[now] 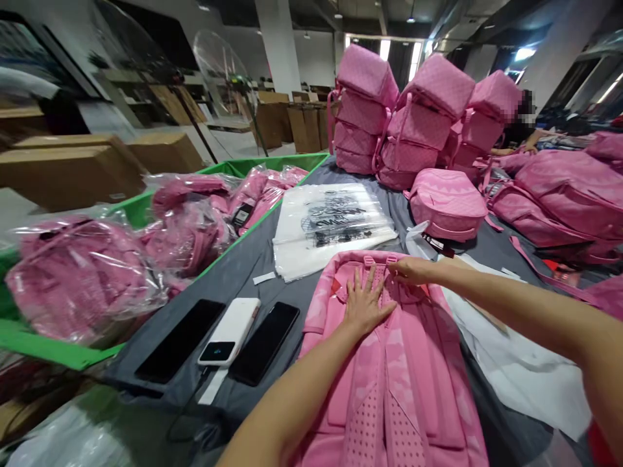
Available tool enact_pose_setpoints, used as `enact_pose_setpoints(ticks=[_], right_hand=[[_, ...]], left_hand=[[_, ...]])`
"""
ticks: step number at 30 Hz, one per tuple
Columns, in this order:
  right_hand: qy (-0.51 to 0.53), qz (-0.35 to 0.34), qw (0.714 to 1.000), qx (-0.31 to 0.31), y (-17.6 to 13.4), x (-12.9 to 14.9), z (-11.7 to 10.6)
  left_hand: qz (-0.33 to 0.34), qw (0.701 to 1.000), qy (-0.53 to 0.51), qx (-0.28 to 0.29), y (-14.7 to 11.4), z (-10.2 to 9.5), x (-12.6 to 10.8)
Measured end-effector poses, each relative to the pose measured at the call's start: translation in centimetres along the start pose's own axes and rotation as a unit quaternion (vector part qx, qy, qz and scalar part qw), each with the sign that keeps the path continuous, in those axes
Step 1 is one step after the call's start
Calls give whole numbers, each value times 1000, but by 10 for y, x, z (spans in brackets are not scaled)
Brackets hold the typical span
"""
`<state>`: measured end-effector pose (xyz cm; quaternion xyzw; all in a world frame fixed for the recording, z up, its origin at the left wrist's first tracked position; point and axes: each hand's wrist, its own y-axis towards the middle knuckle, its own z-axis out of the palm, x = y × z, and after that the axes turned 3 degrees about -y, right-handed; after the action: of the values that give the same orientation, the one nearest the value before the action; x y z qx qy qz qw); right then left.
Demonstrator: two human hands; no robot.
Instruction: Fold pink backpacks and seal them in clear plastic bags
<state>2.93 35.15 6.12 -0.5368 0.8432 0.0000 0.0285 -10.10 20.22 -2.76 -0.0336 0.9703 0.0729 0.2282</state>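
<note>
A pink camouflage backpack (428, 363) lies on the dark-covered table with its padded back and shoulder straps facing up. My left hand (365, 301) rests flat on the straps near one end, its fingers spread. Close beside it, my right hand (411, 270) is closed at a strap buckle by the backpack's upper edge. Its fingers appear pinched together, and what lies between them is too small to make out. Just beyond the backpack is a stack of printed white plastic bags (335, 224). A small pink bag (448, 201) sits behind my right hand.
Two black phones (180, 340) and a white power bank (230, 332) lie left. A green-rimmed bin (63, 353) holds plastic-wrapped pink backpacks (82, 279). Stacked pink bags (413, 123) stand behind; more pink backpacks (569, 194) lie right. A person (525, 123) is partly visible beyond.
</note>
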Motion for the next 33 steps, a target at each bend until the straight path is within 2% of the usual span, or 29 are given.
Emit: enact_pose_setpoints(ticks=[3, 6, 10, 13, 15, 18, 21, 24, 26, 27, 30, 33], right_hand=[[30, 38, 998, -34, 62, -2, -27], [82, 98, 991, -28, 143, 20, -29], [104, 83, 990, 44, 230, 50, 12], [117, 90, 986, 79, 259, 54, 47], [127, 93, 984, 84, 264, 52, 60], [133, 111, 983, 56, 262, 47, 61], [126, 168, 977, -25, 260, 45, 53], [163, 257, 944, -125, 260, 41, 49], [196, 278, 929, -144, 259, 38, 49], [204, 271, 931, -139, 257, 36, 49], [198, 239, 940, -139, 242, 21, 34], [164, 238, 939, -186, 208, -11, -2]], left_hand=[[21, 999, -16, -24, -5, -2, 0], [35, 998, -40, -40, -6, -5, 2], [50, 996, -50, -58, -9, -2, 7], [58, 996, -49, -44, -10, 2, 10], [55, 997, -48, -39, -10, 3, 10], [61, 996, -42, -49, -10, -2, 9], [89, 994, -46, -50, -10, -8, 8], [103, 992, -57, -52, -11, -11, 9], [89, 992, -76, -50, -12, -11, 11], [79, 992, -90, -48, -12, -11, 11], [55, 990, -124, -40, -12, -8, 11], [38, 993, -108, -40, -9, -4, 11]])
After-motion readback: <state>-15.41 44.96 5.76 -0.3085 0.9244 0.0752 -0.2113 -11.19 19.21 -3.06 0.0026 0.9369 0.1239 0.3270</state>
